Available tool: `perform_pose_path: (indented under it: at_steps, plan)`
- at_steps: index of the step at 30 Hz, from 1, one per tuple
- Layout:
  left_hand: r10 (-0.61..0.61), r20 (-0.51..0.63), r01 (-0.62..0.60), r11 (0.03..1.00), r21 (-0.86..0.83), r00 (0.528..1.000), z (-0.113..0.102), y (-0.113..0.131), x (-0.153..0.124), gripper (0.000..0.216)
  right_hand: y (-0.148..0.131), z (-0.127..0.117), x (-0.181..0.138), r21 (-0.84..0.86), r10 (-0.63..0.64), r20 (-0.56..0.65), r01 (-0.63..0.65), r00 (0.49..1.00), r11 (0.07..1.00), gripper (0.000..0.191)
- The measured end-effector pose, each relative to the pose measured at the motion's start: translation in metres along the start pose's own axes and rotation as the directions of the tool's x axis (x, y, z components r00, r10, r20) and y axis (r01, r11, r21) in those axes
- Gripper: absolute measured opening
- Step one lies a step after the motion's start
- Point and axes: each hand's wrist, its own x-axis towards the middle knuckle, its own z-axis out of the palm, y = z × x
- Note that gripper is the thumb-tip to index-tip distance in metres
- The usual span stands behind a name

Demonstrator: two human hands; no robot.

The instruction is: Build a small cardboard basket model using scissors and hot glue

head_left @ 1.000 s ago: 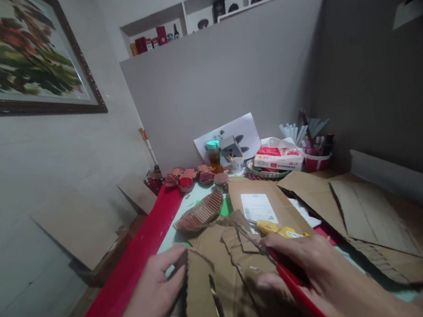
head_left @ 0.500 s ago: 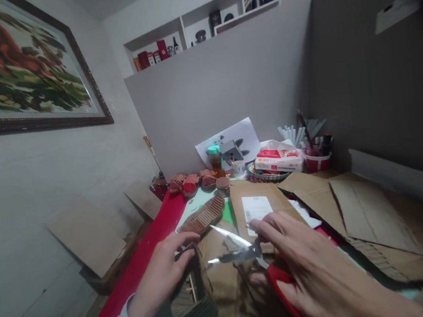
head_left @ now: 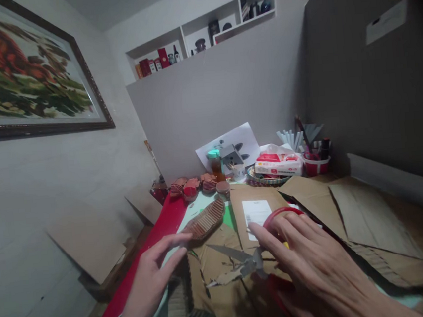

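Head view showed the right hand (head_left: 311, 263) gripping open red-handled scissors (head_left: 244, 265) over a light, stiff, easily creased corrugated cardboard piece (head_left: 194, 289), apparently steadied near its top edge by the open left hand (head_left: 152, 279).

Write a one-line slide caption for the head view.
Right hand works red-handled scissors, blades open, over corrugated cardboard steadied by the left hand on a cluttered craft table.

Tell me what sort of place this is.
Probably a home craft table: cut cardboard sheets, red-handled scissors in the right hand, and a cup of pens and tools by the wall.
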Motion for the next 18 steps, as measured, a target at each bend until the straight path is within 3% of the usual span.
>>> perform_pose_path:
  at_steps: [7,11,18]
  plan:
    - [0.149,-0.151,-0.174,0.970,-0.169,0.977,0.002,0.007,-0.014,0.023,-0.001,0.002,-0.002,-0.032,-0.032,-0.023,0.032,0.999,0.999,0.055]
    - [0.109,-0.280,-0.227,0.871,-0.435,0.954,0.005,0.010,-0.023,0.026,-0.002,-0.001,-0.004,-0.015,-0.017,0.001,0.017,1.000,1.000,0.055]
    - [0.060,-0.290,-0.230,0.764,-0.603,0.955,0.007,0.033,-0.027,0.054,0.000,-0.003,-0.004,0.114,0.075,0.033,-0.078,0.997,0.990,0.070]
